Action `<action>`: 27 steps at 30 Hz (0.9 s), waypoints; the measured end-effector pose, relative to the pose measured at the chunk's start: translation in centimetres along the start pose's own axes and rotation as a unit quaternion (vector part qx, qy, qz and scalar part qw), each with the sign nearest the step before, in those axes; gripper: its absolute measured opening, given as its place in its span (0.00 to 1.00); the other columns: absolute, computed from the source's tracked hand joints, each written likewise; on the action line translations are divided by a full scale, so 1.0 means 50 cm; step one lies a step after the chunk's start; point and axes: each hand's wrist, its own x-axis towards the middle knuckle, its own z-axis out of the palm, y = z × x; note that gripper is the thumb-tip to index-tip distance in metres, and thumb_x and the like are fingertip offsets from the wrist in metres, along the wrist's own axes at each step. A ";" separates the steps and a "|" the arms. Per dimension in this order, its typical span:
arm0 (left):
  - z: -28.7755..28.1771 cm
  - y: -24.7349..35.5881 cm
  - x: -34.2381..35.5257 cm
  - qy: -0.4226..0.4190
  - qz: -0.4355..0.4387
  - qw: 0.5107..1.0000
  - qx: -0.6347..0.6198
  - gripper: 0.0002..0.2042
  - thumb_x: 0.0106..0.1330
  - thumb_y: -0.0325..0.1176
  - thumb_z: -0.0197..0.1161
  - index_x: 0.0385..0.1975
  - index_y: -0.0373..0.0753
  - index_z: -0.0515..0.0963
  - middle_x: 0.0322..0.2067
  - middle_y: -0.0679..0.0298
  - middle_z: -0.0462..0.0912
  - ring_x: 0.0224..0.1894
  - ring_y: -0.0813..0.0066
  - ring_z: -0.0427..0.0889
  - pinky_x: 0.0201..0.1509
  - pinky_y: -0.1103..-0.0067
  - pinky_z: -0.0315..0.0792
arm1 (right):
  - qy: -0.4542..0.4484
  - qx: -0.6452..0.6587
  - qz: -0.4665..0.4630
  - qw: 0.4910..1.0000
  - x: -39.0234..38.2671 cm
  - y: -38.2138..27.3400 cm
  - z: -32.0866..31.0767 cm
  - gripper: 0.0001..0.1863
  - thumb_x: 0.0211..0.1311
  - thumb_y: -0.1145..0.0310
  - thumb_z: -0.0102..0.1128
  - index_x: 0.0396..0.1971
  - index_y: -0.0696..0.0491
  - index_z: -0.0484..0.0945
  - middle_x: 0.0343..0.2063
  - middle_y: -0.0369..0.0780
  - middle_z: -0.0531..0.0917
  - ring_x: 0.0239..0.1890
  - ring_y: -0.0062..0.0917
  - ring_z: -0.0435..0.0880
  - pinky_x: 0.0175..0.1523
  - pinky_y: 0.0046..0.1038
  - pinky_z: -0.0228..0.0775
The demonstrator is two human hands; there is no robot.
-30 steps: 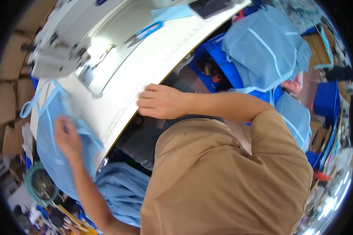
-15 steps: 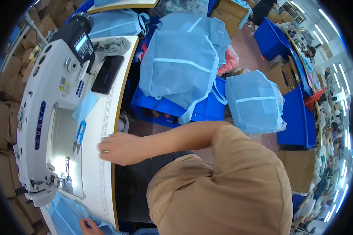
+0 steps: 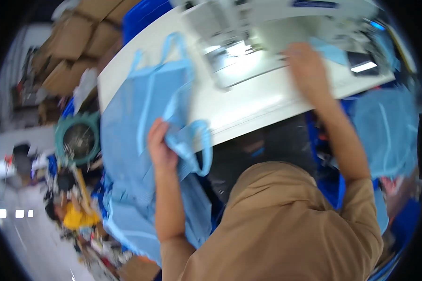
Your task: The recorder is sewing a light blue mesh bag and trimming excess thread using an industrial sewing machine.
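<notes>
My left hand [image 3: 160, 146] grips the light-blue mesh fabric piece [image 3: 125, 117] with straps, which lies across the left part of the white table [image 3: 229, 110] and hangs over its front edge. My right hand [image 3: 305, 70] is over the machine bed, right of the lit needle area of the white sewing machine [image 3: 267, 11]; its fingers are smeared by motion, and whatever is under them is unclear. Just right of it lie a small light-blue piece [image 3: 330, 51] and a dark phone [image 3: 363, 63].
More blue fabric [image 3: 384, 131] is piled on blue crates at the right. A green fan [image 3: 77, 119] and cardboard boxes [image 3: 68, 40] stand at the left. Behind, a person in yellow [image 3: 77, 218] is among clutter.
The view has swung round toward the machine and fan. My right hand has moved from the table's front edge onto the machine bed; my left hand still has the blue fabric.
</notes>
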 end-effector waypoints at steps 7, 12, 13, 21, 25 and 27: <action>-0.003 -0.011 0.001 -0.090 0.025 0.995 -0.044 0.05 0.72 0.25 0.60 0.42 0.33 0.80 0.33 0.63 0.86 0.35 0.78 0.84 0.44 0.80 0.79 | -0.174 -0.134 0.006 0.976 0.016 0.100 -0.020 0.17 0.70 0.71 0.57 0.57 0.52 0.82 0.53 0.44 0.84 0.53 0.44 0.82 0.58 0.41 0.75; 0.029 -0.010 0.005 -0.050 0.048 0.997 -0.025 0.02 0.74 0.25 0.60 0.39 0.35 0.78 0.33 0.63 0.86 0.33 0.78 0.84 0.42 0.80 0.80 | -0.115 0.134 0.141 0.974 -0.005 0.012 0.006 0.19 0.79 0.68 0.52 0.64 0.55 0.77 0.41 0.41 0.84 0.42 0.32 0.81 0.51 0.34 0.75; 0.034 -0.016 0.006 -0.040 0.060 0.997 -0.025 0.02 0.74 0.25 0.60 0.39 0.35 0.78 0.33 0.63 0.86 0.33 0.78 0.84 0.42 0.80 0.80 | -0.181 0.309 0.257 0.898 -0.004 -0.053 -0.003 0.19 0.80 0.67 0.50 0.64 0.56 0.76 0.37 0.40 0.83 0.38 0.28 0.79 0.50 0.31 0.74; 0.053 -0.042 0.033 -0.053 0.083 0.995 -0.024 0.01 0.75 0.24 0.62 0.39 0.35 0.78 0.35 0.67 0.85 0.36 0.84 0.80 0.46 0.83 0.74 | -0.237 0.458 0.151 0.843 0.006 -0.353 0.002 0.20 0.72 0.53 0.65 0.48 0.56 0.79 0.32 0.47 0.85 0.33 0.43 0.86 0.38 0.38 0.75; 0.052 -0.050 0.030 -0.053 0.082 0.995 -0.029 0.01 0.74 0.24 0.63 0.39 0.36 0.78 0.36 0.69 0.83 0.37 0.86 0.77 0.46 0.84 0.71 | -0.176 0.420 0.079 0.887 0.002 -0.381 0.024 0.18 0.69 0.54 0.68 0.43 0.55 0.80 0.28 0.42 0.85 0.27 0.38 0.85 0.31 0.37 0.74; 0.059 -0.052 0.026 -0.042 0.100 0.994 -0.014 0.02 0.74 0.24 0.63 0.38 0.37 0.78 0.35 0.70 0.82 0.36 0.87 0.75 0.45 0.84 0.70 | -0.163 0.398 0.057 0.901 0.006 -0.387 0.027 0.18 0.67 0.57 0.70 0.45 0.54 0.81 0.28 0.41 0.85 0.25 0.34 0.85 0.29 0.34 0.74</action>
